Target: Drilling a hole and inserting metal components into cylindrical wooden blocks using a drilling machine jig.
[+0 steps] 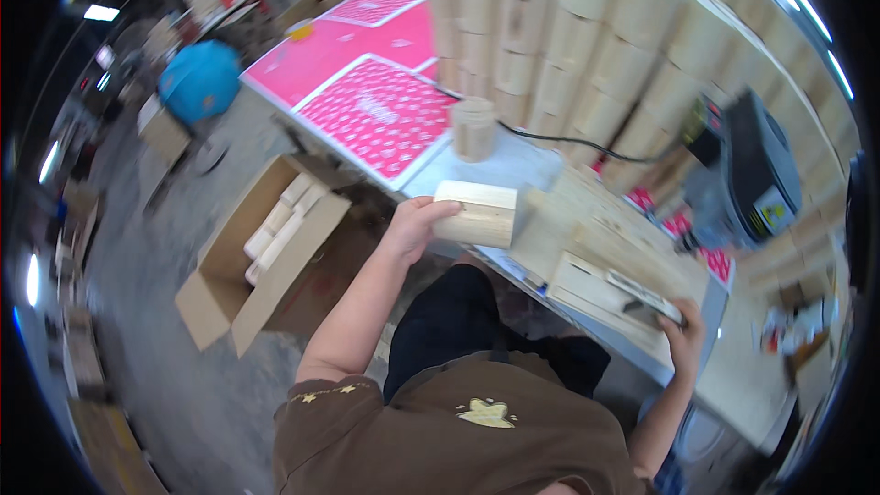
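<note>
Most fingers of L hand (414,225) are hidden behind a wood block (475,214); R hand (683,335) blurs w/ a slim tool (646,298), exact type unclear. A carton (295,252) flap hides some wood pcs. (275,229) inside. Top edge crops stacked cylinders (605,37); bottom edge cuts brown shirt (412,431). Label (775,211) on grey machine (706,192) too sm. to read; far clutter (229,14), upper L, is blurry.

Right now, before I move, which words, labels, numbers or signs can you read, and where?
Glossy pink-and-white patterned table covering: white script, too blurred to quote.
Yellow label on the grey-and-black machine: too small to read.
Brown cotton-like shirt: yellow sleeve marks, too small to read.
</note>
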Available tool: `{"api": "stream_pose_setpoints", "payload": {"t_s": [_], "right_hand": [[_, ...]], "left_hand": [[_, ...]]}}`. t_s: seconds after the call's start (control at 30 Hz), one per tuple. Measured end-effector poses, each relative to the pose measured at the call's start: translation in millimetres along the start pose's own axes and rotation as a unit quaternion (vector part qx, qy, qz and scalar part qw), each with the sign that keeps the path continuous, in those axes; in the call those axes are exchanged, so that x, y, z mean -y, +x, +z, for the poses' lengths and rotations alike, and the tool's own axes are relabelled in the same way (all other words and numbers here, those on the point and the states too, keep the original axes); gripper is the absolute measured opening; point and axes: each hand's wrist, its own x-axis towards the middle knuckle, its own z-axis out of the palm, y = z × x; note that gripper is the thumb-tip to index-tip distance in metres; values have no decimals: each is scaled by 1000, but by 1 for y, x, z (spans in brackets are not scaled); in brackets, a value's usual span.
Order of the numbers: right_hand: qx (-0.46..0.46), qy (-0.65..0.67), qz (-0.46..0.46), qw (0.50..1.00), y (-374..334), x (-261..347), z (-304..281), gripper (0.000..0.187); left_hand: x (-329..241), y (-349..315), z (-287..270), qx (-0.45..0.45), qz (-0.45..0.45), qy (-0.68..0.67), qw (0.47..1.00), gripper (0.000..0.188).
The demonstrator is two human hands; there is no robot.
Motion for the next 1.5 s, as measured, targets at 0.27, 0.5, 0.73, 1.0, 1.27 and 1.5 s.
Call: {"api": "stream_pose_setpoints", "payload": {"t_s": [0.27, 0.5, 0.73, 1.0, 1.27, 1.5], "right_hand": [[31, 85, 48, 995, -5, -11, -3, 24], [74, 63, 51, 994, -3, -33, -13, 28], [91, -85, 214, 969, -4, 11, -17, 55], [67, -299, 200, 931, 12, 61, -3, 53], [82, -271, 110, 953, 9, 65, -2, 56], [40, -52, 198, 978, -7, -13, -29, 37]], "left_hand": [[3, -19, -150, -331, 63, -134, 932, 29], [43, -53, -347, -708, 110, 235, 657, 47], [26, -119, -433, -757, -6, 377, 533, 49], [71, -142, -502, -741, -147, 363, 546, 42], [63, -114, -491, -573, -291, 457, 615, 29], [91, -101, -526, -525, -344, 490, 605, 27]]}}
